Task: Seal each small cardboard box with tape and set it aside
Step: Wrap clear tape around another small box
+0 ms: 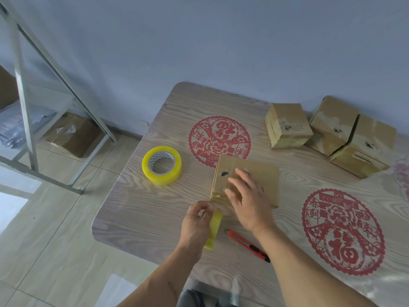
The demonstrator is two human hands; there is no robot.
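Note:
A small brown cardboard box (261, 171) lies flat near the middle of the wood-grain table (155, 218). My right hand (245, 200) presses on its top with straight, spread fingers. My left hand (197, 222) pinches a strip of yellow tape (214, 227) that hangs down from the box's near left corner. A yellow tape roll (162, 165) stands to the left of the box. Three boxes (287, 126) (332, 125) (365, 147) with tape on them sit together at the far right.
A red utility knife (245, 243) lies on the table just below my right wrist. Red paper-cut decorations (219, 140) (340, 231) mark the tabletop. A metal shelf frame (24, 107) with a large carton (73, 136) stands on the floor to the left.

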